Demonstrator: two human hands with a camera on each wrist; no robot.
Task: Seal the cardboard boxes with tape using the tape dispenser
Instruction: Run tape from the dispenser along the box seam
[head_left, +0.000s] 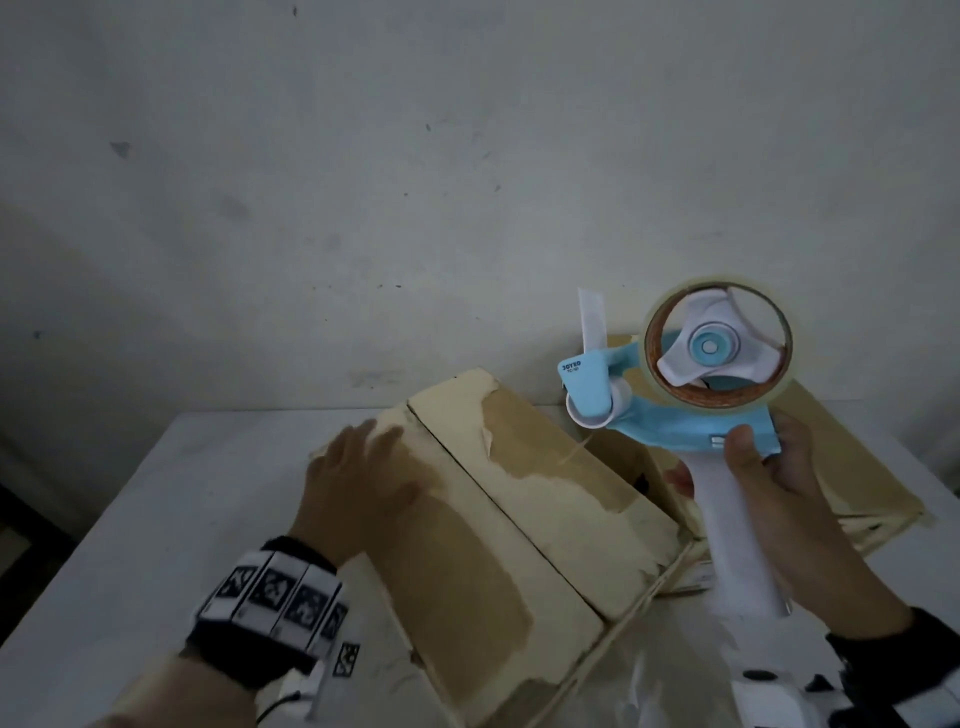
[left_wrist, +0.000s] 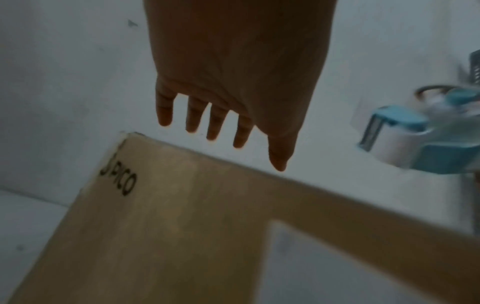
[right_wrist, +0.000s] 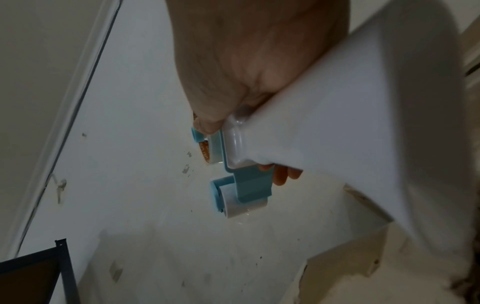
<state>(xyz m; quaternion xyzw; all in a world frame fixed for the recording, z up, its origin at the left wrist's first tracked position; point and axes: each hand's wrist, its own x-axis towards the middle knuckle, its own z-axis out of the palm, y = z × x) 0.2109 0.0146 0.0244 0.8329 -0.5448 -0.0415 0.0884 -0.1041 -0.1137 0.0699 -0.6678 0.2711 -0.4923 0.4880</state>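
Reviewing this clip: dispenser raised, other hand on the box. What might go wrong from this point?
1. The tape dispenser is held in the air by the right hand, away from the open seam of the cardboard box; the tape could start off-line.
2. The left hand lies flat near the far corner only, so the flaps may gape or the box slide.
3. The box's torn, peeling surface may give weak adhesion.

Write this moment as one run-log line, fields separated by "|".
left hand: flat on cardboard box flap | right hand: grips tape dispenser handle, raised above box | centre seam: not taped
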